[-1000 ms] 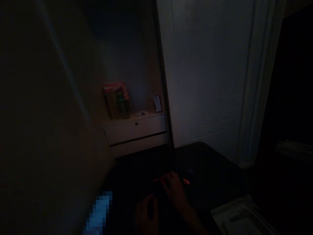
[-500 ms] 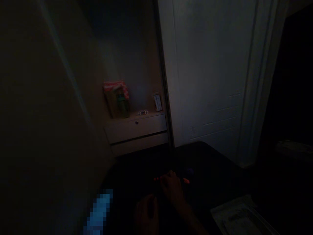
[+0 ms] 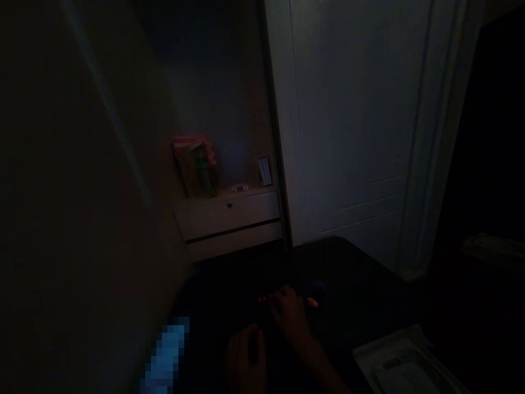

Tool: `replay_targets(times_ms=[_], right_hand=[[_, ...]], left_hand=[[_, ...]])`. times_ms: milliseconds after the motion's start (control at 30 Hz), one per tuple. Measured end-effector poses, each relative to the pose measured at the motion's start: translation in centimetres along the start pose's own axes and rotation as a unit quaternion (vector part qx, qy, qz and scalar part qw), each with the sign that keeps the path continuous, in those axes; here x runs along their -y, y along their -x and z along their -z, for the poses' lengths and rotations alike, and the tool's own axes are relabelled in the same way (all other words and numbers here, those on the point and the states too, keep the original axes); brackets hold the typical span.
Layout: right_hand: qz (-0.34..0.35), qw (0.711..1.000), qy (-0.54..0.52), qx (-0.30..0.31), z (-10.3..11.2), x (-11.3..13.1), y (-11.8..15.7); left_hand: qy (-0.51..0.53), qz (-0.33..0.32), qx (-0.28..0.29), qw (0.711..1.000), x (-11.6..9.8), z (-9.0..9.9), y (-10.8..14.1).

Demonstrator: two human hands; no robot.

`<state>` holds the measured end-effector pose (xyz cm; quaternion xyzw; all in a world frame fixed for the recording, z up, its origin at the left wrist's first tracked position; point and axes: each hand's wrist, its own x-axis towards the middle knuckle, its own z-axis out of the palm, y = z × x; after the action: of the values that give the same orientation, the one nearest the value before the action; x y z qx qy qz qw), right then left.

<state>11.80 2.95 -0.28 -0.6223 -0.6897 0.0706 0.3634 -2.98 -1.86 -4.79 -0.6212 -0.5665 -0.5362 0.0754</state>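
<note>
The light is very dim, so details are hard to make out. My right hand (image 3: 289, 312) rests low over the dark table, its fingers bent down and pressed together beside a short row of small red dots or beads (image 3: 261, 299). What its fingertips hold, if anything, is hidden. Just right of that hand lies an orange object (image 3: 313, 302), with a dark purple lump (image 3: 319, 287) behind it. Closer to me, my left hand (image 3: 241, 355) is loosely curled, its thumb and fingers closing around a dark hollow. I cannot see whether something is in it.
The black table (image 3: 340, 257) has a rounded far corner. A pale flat packet or tray (image 3: 404, 358) lies at the right front. Behind stand a drawer unit (image 3: 229, 219), with a red-topped bag (image 3: 192, 167) and a small box (image 3: 264, 172) on it, and a white panel (image 3: 348, 120).
The view has become slightly darker. Both hands stay in nearly the same place.
</note>
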Motion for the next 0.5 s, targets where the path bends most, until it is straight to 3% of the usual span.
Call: replay_targets(times_ms=[300, 500], right_hand=[[0.009, 1.0, 0.016, 0.009, -0.21, -0.26, -0.06], [0.001, 0.999, 0.036, -0.001, -0.07, -0.08, -0.04]], left_hand=[[0.001, -0.013, -0.022, 1.0, 0.3, -0.42, 0.2], [-0.002, -0.014, 0.002, 1.0, 0.16, -0.05, 0.06]])
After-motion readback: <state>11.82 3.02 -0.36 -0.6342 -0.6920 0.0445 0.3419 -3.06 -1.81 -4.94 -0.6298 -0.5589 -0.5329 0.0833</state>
